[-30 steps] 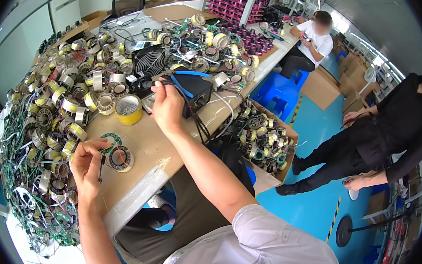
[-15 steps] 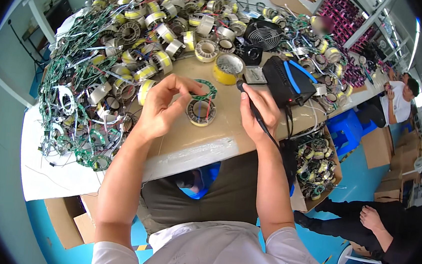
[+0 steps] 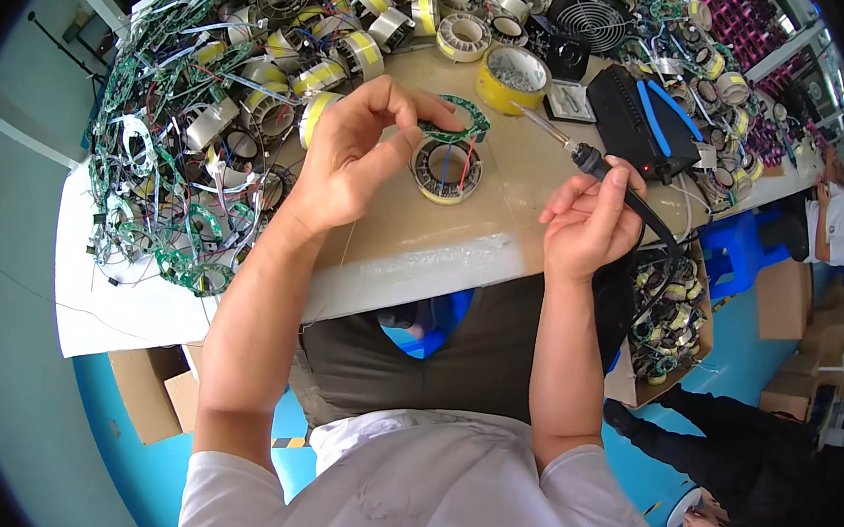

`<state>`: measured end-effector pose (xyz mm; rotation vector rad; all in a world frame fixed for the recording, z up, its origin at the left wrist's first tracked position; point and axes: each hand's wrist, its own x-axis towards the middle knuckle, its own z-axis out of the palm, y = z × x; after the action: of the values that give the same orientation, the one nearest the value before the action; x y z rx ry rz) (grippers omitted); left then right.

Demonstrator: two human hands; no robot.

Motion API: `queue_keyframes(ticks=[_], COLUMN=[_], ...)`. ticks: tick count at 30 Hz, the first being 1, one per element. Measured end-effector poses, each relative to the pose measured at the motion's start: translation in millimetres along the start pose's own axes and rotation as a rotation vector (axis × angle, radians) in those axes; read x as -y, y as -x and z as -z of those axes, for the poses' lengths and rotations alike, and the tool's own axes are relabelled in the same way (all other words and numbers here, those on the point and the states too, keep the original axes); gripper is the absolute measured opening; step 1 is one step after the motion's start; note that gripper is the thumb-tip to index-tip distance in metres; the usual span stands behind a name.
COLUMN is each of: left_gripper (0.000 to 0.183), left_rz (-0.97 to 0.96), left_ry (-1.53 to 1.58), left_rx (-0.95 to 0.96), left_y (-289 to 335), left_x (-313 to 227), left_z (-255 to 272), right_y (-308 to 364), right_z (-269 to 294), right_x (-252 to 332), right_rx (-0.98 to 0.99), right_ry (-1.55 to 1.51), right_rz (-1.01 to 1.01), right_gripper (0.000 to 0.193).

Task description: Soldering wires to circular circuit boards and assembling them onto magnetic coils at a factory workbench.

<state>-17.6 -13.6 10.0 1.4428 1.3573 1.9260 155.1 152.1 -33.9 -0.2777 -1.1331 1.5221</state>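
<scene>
My left hand [image 3: 366, 153] pinches a green ring-shaped circuit board [image 3: 476, 128] at its left edge and holds it tilted. Just below the board lies a round motor coil core [image 3: 446, 177] on the brown tabletop; a red and a blue wire run up from it toward the board. In my right hand [image 3: 594, 223], a soldering iron [image 3: 591, 162] rests between the fingers, its thin metal tip pointing up and left, apart from the board. Its black cable loops down past my wrist.
A yellow round tub [image 3: 513, 81] of grey bits stands beyond the coil core, beside a small square tray [image 3: 571, 103]. Blue-handled pliers [image 3: 655, 118] lie on a black box [image 3: 626, 131]. Coil cores [image 3: 360, 52] and green boards [image 3: 191, 263] heap up left; a fan [image 3: 592, 19] stands behind.
My right hand has turned over and drawn back from the black box, bringing the soldering iron's tip into plain sight. My left hand keeps its pinch on the circuit board. The whole view has shifted.
</scene>
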Motion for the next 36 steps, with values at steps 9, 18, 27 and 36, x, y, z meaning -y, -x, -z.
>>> queue_keyframes(ticks=[9, 18, 27, 36], left_gripper=[0.005, 0.002, 0.002, 0.002], left_rz=[0.032, -0.002, -0.026, -0.024], left_ry=[0.026, -0.005, 0.003, -0.009], left_rx=[0.013, 0.025, 0.041, 0.048], left_y=[-4.8, 2.4, -0.3, 0.8], left_x=[-7.2, -1.2, 1.1, -1.8], left_z=[0.6, 1.3, 3.0, 2.9], right_y=[4.5, 13.0, 11.9, 12.2], right_z=[6.9, 9.6, 8.1, 7.8], right_x=[2.9, 4.6, 4.7, 5.3], right_rx=[0.239, 0.287, 0.285, 0.305], right_ry=[-0.004, 0.020, -0.072, -0.072], right_rz=[0.037, -0.005, -0.023, -0.007], right_gripper=[0.028, 0.028, 0.019, 0.019])
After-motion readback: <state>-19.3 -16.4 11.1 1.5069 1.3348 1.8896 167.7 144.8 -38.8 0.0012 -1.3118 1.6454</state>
